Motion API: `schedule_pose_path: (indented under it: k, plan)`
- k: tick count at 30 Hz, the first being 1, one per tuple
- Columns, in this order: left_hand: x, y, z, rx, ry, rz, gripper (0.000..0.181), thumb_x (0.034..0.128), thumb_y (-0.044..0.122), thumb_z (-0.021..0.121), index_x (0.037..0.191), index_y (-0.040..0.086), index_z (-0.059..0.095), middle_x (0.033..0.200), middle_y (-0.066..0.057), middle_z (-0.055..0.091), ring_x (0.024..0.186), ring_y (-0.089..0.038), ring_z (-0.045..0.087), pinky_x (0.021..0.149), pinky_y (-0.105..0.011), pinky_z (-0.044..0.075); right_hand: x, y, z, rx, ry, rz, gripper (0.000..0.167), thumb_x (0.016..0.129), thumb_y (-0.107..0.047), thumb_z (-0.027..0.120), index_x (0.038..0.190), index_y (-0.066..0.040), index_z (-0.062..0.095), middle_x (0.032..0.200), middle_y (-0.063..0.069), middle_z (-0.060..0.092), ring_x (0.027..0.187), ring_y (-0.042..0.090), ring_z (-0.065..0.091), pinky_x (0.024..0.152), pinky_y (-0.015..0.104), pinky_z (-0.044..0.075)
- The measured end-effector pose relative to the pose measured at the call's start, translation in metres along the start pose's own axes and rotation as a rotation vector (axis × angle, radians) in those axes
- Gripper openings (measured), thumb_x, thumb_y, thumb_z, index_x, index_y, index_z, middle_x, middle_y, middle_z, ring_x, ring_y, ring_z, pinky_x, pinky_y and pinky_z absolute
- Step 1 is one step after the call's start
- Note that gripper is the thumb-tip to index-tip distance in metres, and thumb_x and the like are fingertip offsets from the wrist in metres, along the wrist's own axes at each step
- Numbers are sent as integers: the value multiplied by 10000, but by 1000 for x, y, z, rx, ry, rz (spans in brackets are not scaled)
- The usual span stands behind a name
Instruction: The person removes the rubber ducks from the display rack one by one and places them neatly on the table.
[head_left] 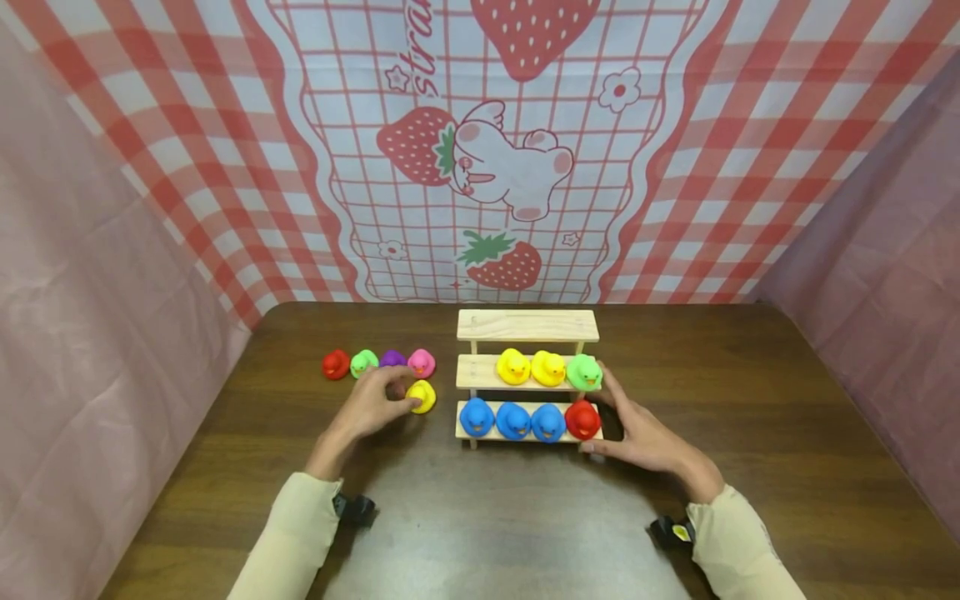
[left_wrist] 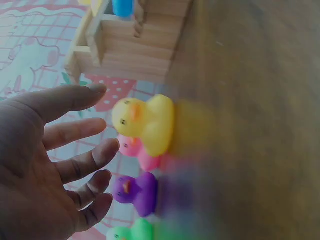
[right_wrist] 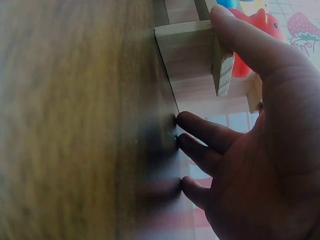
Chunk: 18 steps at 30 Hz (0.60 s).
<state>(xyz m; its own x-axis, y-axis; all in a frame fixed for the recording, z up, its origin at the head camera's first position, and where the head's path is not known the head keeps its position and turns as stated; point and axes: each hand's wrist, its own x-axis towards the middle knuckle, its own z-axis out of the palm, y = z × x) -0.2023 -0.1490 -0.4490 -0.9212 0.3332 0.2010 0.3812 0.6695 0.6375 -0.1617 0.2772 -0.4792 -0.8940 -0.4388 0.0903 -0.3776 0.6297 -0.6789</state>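
A yellow rubber duck [head_left: 422,397] stands on the table, with my left hand [head_left: 375,403] beside it. In the left wrist view the fingers are spread and bent slightly, with a gap to the yellow duck [left_wrist: 145,122]. My right hand [head_left: 645,433] is at the right end of a three-step wooden rack [head_left: 528,325]. Its thumb rests against the lower step's front edge, near a red duck [head_left: 582,420]; several fingertips touch the table in the right wrist view, and the index finger is hidden there. Blue ducks [head_left: 513,421] fill the lower step's remaining length.
On the middle step sit two yellow ducks [head_left: 513,367] and a green duck [head_left: 584,372]. Left of the rack, a red duck [head_left: 336,364], a green duck [head_left: 364,363], a purple duck [head_left: 392,358] and a pink duck [head_left: 422,363] form a row. A patterned cloth [head_left: 510,250] hangs behind.
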Motion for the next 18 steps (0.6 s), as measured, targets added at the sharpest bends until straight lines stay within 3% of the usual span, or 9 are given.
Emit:
schedule_pose_path:
  k: [10,18]
  plan:
    - [11,37,-5,-12,51,16,424,799,165,823,1173,5,703,879,-171,692,873,-314,499,776,-328,340,-1,-1,-1,-1,-3,23,1211,818,-388,813,1608,-286,-99,1454,191,551,1360,427,488,1101,726,276]
    - [21,60,-1,-25,59,103,415,802,151,817,1180,28,696,804,-136,663,888,-309,511,814,-348,350,0,0,0,9,-6,-7,1197,830,-366,807,1608,-280,-98,1441,189,561,1352,428,496,1094,728,277]
